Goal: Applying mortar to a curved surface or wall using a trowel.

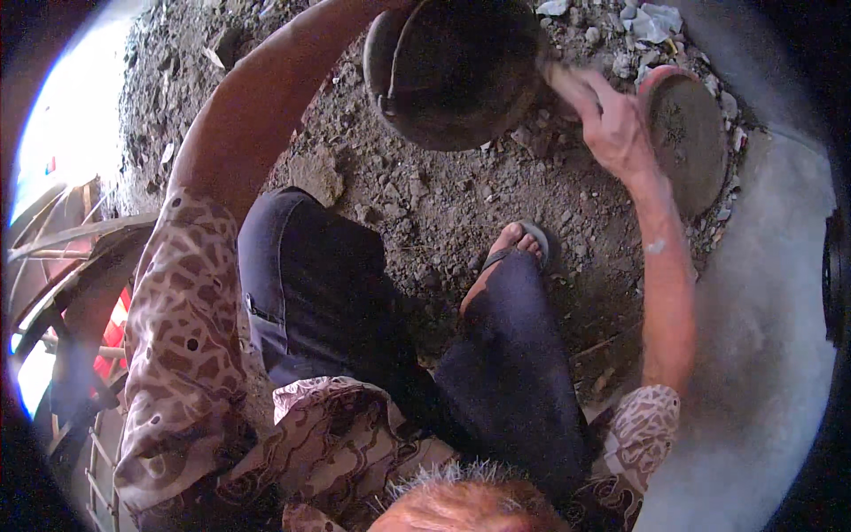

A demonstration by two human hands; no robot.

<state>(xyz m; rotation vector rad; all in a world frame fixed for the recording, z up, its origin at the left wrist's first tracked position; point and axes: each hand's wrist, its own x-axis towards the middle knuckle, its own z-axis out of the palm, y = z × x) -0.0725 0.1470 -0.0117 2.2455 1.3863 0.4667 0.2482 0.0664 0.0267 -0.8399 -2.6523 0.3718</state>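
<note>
A dark, round bucket (383, 66) with a thin wire handle is tilted at the top of the head view; its inside is in deep shadow. My left forearm (270, 84) reaches up past the bucket's left side, and the hand is cut off by the top edge. My right hand (618, 133) is at the bucket's right rim, its fingers closed round a pale, narrow thing smeared by motion. Just right of that hand sits a round, red-rimmed pan (660, 75) with grey, mortar-like material in it.
Rough soil with stones and rubble (417, 204) covers the ground. A smooth grey concrete surface (753, 355) runs along the right. Crumpled clear plastic (656, 22) lies at the top right. Bent strips and sticks (80, 257) stand at the left. My sandalled foot (523, 244) is below the bucket.
</note>
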